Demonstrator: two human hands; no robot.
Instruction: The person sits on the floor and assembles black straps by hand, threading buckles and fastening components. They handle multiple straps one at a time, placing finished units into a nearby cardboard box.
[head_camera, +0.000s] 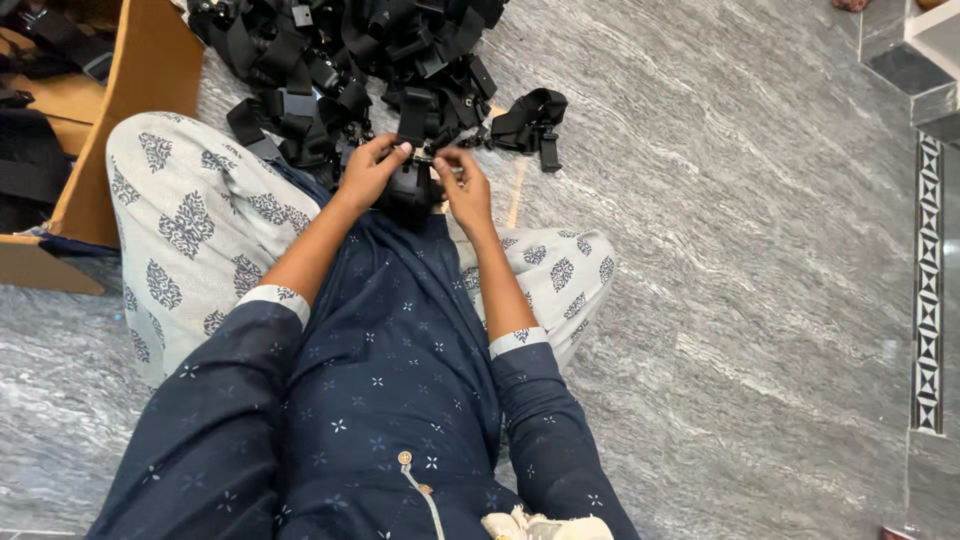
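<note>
Black plastic and black webbing make up the strap piece (412, 185) I am working on, which sits low in front of me, over my lap at the edge of my dark blue tunic (390, 350). It is a chunky, dark block with a flat strap running up from its top toward the heap beyond; its finer details are lost in the dark colour. My left hand (368, 172) is closed around its left side, fingers curled over the top and thumb against it. My right hand (462, 180) pinches at its right side with fingertips drawn together, though I cannot tell exactly what small part they hold.

Just beyond my hands lies a pile of similar black straps and buckles (350, 50), spread over the grey veined stone floor (720, 250). One separate strap bundle (530, 122) lies to the right of the pile, near my right hand but not touching it. A tan cardboard box (110, 130) stands open at my left, beside my patterned knee.
</note>
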